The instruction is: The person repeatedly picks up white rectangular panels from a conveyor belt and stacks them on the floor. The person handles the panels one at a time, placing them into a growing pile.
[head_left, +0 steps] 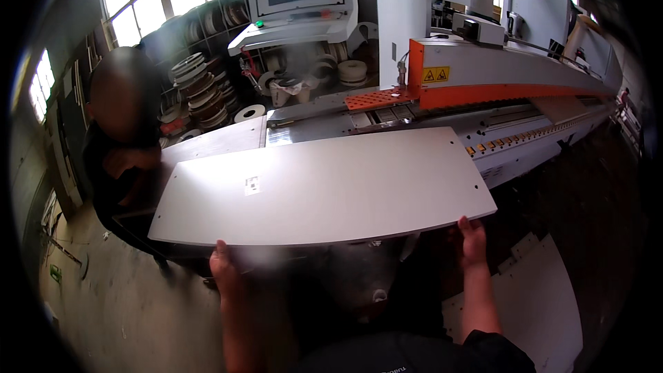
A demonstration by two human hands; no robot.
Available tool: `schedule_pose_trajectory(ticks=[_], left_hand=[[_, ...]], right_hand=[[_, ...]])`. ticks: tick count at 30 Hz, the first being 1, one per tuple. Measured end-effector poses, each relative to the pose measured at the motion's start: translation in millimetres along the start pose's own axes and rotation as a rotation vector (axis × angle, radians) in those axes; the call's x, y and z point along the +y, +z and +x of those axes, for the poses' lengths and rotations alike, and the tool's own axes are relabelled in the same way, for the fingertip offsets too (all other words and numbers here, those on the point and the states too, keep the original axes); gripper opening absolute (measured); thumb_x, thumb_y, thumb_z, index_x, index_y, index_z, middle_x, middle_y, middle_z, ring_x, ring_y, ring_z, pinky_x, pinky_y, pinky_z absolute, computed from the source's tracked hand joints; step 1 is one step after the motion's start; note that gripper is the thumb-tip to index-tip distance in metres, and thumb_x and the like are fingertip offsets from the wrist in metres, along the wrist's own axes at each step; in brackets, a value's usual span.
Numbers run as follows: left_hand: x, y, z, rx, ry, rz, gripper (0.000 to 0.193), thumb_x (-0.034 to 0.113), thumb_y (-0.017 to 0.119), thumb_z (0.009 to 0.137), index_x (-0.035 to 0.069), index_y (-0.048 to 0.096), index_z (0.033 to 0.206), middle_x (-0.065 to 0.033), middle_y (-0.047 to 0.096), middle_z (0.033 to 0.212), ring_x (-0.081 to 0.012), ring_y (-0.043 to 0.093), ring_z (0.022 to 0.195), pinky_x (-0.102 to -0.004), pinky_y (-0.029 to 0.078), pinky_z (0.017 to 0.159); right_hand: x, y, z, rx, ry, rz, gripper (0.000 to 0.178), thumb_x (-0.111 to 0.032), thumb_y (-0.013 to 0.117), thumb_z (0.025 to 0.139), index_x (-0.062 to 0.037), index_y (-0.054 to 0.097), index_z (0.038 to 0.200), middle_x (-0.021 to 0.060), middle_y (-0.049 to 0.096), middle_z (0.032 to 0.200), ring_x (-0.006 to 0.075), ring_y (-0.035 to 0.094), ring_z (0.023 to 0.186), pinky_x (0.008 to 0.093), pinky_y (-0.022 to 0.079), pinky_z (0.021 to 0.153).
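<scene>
Both hands [222,267] [474,242], fingers [220,248] pinching its near edge, hold the white panel [331,190] just beside a person [101,150].

Both hands gripping, well apart

We reach out from the near side with both forearms bare. Our left hand [226,268] and our right hand [474,240] are well apart, the right slightly farther out. Each is curled in a grip, thumb toward the far side; most of the fingers are hidden. Our left forearm [239,328] and right forearm [479,304] both lean slightly left, the right from a dark sleeve [494,351].
</scene>
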State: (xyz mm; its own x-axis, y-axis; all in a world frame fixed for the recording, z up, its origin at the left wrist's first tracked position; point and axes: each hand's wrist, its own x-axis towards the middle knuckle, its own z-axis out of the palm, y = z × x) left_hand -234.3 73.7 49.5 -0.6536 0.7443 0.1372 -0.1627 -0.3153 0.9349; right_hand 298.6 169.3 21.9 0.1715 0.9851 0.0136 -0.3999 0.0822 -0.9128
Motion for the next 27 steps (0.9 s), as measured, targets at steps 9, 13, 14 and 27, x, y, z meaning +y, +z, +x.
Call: schedule_pose_trajectory(ticks=[9, 13, 14, 27], left_hand=[[-16, 0, 36, 0.128, 0.050, 0.056, 0.041, 0.046, 0.059, 0.105, 0.012, 0.055, 0.082, 0.0028, 0.047, 0.059, -0.0085, 0.043, 0.052, -0.0258, 0.036, 0.050], [-27, -6, 58, 0.162, 0.080, 0.057, 0.040, 0.046, 0.061, 0.104, 0.014, 0.054, 0.081, 0.0041, 0.047, 0.060, -0.0068, 0.041, 0.049, -0.0241, 0.033, 0.045], [-24, -6, 61, 0.163, 0.075, 0.050, 0.040, 0.046, 0.061, 0.104, 0.015, 0.053, 0.081, 0.0044, 0.046, 0.059, -0.0065, 0.040, 0.048, -0.0238, 0.032, 0.044], [-31, -3, 104, 0.138, 0.114, 0.126, 0.043, 0.043, 0.062, 0.104, 0.016, 0.051, 0.074, 0.0066, 0.041, 0.054, -0.0048, 0.035, 0.042, -0.0245, 0.026, 0.041]], right_hand=[[-21, 3, 52, 0.129, -0.463, -0.441, 0.091, -0.050, 0.091, 0.075, -0.0031, 0.054, 0.143, 0.0104, 0.062, 0.131, 0.0224, 0.061, 0.116, 0.0375, 0.048, 0.103], [-32, 1, 80, 0.159, -0.485, -0.880, 0.078, -0.063, 0.078, 0.083, -0.0041, 0.066, 0.133, 0.0113, 0.064, 0.131, 0.0267, 0.062, 0.116, 0.0397, 0.049, 0.102], [-31, 4, 87, 0.159, -0.524, -0.946, 0.077, -0.062, 0.078, 0.083, -0.0046, 0.066, 0.133, 0.0114, 0.064, 0.131, 0.0275, 0.062, 0.116, 0.0403, 0.049, 0.102], [-35, 49, 150, 0.106, -0.931, -1.290, 0.066, -0.061, 0.081, 0.077, -0.0069, 0.077, 0.115, 0.0088, 0.072, 0.120, 0.0295, 0.063, 0.114, 0.0431, 0.048, 0.100]])
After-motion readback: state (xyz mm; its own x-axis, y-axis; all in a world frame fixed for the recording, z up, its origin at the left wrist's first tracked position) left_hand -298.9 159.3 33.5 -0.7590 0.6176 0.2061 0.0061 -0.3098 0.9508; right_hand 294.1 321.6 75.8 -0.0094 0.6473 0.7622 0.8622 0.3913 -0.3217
